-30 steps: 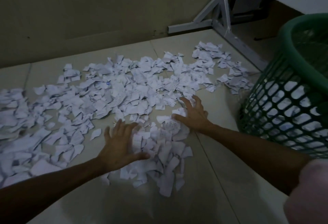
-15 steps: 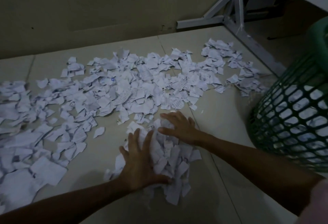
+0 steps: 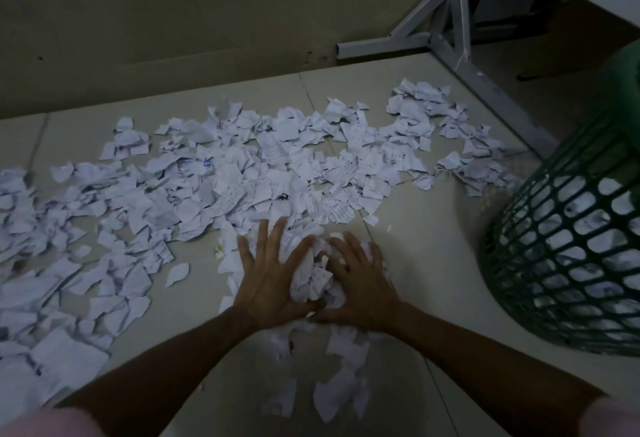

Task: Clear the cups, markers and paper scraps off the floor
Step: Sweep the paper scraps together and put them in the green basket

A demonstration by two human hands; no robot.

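Item: floor clearance, paper stage. We find the left hand (image 3: 268,275) and the right hand (image 3: 360,284) side by side on the tiled floor (image 3: 426,249), palms angled toward each other, thumbs almost meeting at the near edge. Between them we note a bunched wad of scraps (image 3: 311,277) — squeezed from both sides, riding up between the two palms. Left hand: fingers spread and fairly straight, pressing against the wad's left flank. Right hand: fingers bent over the wad's right flank, cupping it. We judge the gathering step close to done and a lift due. Wider stock: a broad field of paper scraps (image 3: 242,180) lies beyond the fingertips and runs far out to the left, with a few loose pieces (image 3: 337,391) between the forearms, nearer the body. Receptacle: a green lattice basket (image 3: 568,263) stands to the right of the hands, near yet apart from them, white paper showing through its openings. The wad thus lies left of the basket, and the right hand is the nearer one — any carry would go rightward and up over the rim, which is cut off by the frame edge. No cups or markers are visible. Also present: a grey metal table frame (image 3: 450,31) by the wall, behind the basket.
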